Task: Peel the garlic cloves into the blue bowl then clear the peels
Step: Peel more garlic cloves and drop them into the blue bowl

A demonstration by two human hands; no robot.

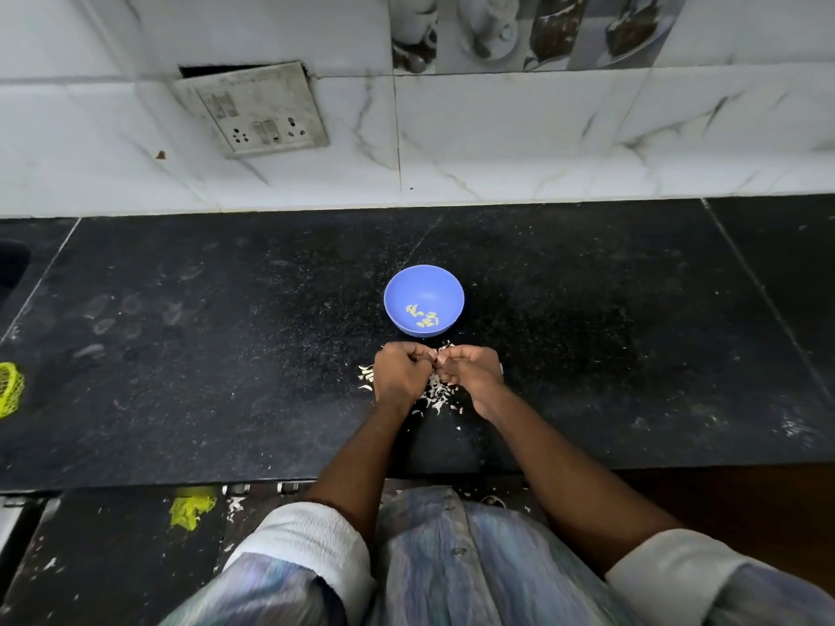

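Observation:
A blue bowl stands on the black counter and holds several peeled garlic cloves. Just in front of it my left hand and my right hand meet fingertip to fingertip, fingers curled, pinching a small garlic clove between them; the clove is mostly hidden by the fingers. White garlic peels lie scattered on the counter under and around both hands.
The black stone counter runs to a white tiled wall with a socket plate. A yellow mesh bag lies at the far left edge. More peels and a yellow scrap lie below the counter's front edge.

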